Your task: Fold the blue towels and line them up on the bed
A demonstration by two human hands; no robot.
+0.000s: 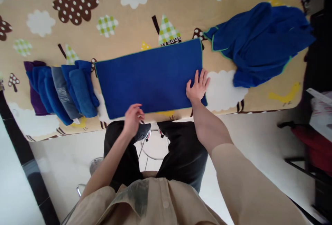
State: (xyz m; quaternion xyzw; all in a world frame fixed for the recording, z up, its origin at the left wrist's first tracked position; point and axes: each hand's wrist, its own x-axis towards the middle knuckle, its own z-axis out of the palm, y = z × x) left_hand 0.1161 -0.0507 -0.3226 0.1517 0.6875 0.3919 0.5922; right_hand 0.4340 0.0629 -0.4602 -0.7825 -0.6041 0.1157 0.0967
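A dark blue cloth (147, 78) with a green edge lies folded flat into a rectangle on the patterned table (124, 24). My right hand (197, 86) rests flat on its right end, fingers spread. My left hand (133, 118) hovers at the cloth's near edge with fingers curled, blurred by motion; I cannot tell whether it holds anything.
A row of rolled and folded cloths (61, 88), blue, grey and purple, lies at the left. A crumpled heap of blue cloths (261, 43) sits at the right. A stool frame (153, 152) shows below the table, and dark furniture (316, 149) stands at the right.
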